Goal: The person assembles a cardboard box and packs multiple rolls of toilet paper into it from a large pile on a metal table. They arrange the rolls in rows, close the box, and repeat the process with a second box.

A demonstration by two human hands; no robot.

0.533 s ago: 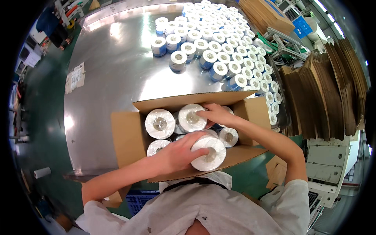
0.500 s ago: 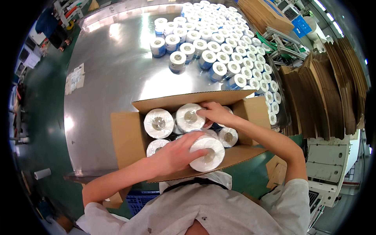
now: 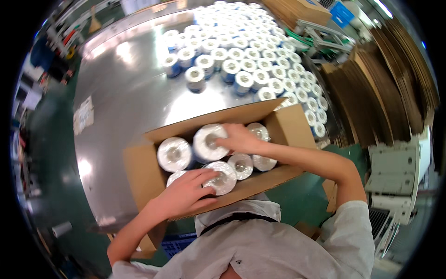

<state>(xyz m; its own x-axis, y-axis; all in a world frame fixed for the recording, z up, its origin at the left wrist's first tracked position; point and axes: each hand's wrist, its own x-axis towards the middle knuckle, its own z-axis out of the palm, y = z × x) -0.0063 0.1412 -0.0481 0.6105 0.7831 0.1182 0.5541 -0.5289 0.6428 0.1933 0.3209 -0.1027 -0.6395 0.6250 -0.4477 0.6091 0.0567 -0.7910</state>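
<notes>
Though hollow, glossy white rolls [image 3: 206,145]

Open carton [image 3: 296,124]: inside, white rolls [image 3: 168,160] touched by left hand [image 3: 185,191], right hand [image 3: 242,139]; beyond it, standing rolls [image 3: 252,53]; rightward, stacked cardboard [image 3: 397,83].

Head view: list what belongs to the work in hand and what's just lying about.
In the work:
left hand, touching a near roll
right hand, gripping a far roll
open cardboard box
standing rolls on metal table

Lying about, apparently:
pale sheet
white cylinder on the floor
broom
</notes>
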